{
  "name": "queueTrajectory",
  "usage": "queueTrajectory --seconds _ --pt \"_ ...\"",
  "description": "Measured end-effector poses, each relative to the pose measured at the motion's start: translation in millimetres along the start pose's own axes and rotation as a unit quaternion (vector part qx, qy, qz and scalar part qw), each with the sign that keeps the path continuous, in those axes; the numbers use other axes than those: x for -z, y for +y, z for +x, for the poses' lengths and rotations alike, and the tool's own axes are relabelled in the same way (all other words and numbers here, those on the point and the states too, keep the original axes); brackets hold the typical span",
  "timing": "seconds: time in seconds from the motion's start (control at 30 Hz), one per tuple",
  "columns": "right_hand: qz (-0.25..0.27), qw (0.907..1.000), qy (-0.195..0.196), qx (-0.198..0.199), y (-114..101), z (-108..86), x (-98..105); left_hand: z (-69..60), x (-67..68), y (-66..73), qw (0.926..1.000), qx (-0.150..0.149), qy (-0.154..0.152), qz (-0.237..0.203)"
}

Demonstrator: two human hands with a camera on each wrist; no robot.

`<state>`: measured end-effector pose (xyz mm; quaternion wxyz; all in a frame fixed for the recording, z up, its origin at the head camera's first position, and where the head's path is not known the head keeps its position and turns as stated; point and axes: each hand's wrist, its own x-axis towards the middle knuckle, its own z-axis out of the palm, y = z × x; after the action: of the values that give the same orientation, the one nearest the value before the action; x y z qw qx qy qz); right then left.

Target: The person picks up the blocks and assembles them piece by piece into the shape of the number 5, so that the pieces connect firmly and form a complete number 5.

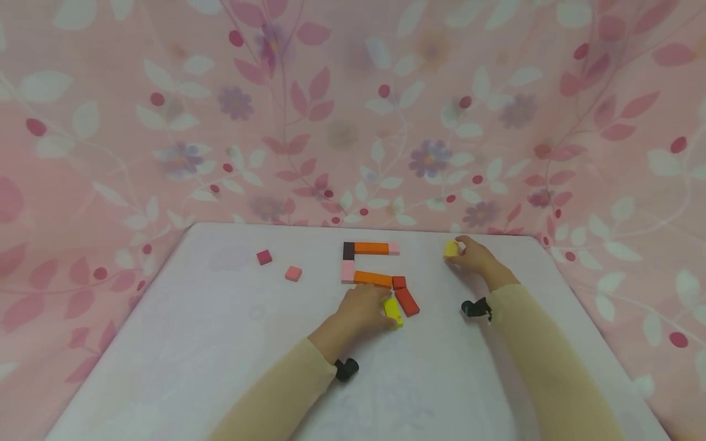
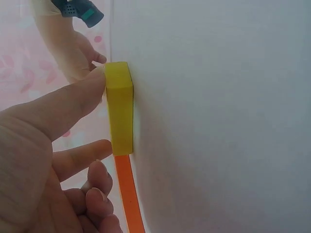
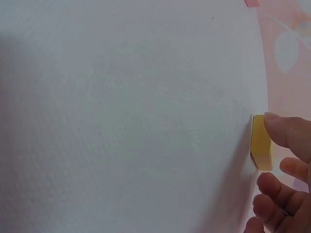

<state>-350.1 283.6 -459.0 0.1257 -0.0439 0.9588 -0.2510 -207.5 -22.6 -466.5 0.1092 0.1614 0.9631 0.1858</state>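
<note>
Between thumb and index finger, my left hand [image 1: 358,311] pinches a bright yellow rectangular block [image 1: 393,312] [image 2: 121,119] on the white table. Just beyond that hand lies an orange bar [image 1: 372,279] [image 2: 128,194]. A small red cube [image 1: 399,282] and a longer red block [image 1: 407,302], set at a slant, sit beside the yellow one. Farther right, near the table's back edge, my right hand [image 1: 478,260] holds a second yellow block [image 1: 451,248] [image 3: 261,141] by thumb and fingertip. Its other fingers [image 3: 272,208] are loosely bent.
A dark block [image 1: 349,251], a pink block [image 1: 347,271], another orange bar [image 1: 371,248] and a pale pink block [image 1: 394,248] form an angular outline. Two loose blocks, crimson [image 1: 264,257] and pink [image 1: 293,274], lie left. Behind the table [image 1: 193,343] hangs floral cloth [image 1: 353,122].
</note>
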Motion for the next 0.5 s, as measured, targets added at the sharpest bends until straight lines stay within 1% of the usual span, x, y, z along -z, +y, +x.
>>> queueTrajectory --seconds 0.17,0.27,0.5 --pt "0.005 0.9994 -0.026 -0.021 2.9 1.1 1.1 -2.9 -0.5 2.5 0.9998 -0.002 0.0 0.021" --pt "0.003 0.999 -0.038 -0.022 3.2 2.5 1.3 -3.8 0.9 3.5 0.9998 0.001 0.001 0.022" --pt "-0.002 0.9992 -0.036 -0.014 2.4 2.1 3.3 -4.2 2.4 1.9 0.9997 -0.001 -0.004 0.025"
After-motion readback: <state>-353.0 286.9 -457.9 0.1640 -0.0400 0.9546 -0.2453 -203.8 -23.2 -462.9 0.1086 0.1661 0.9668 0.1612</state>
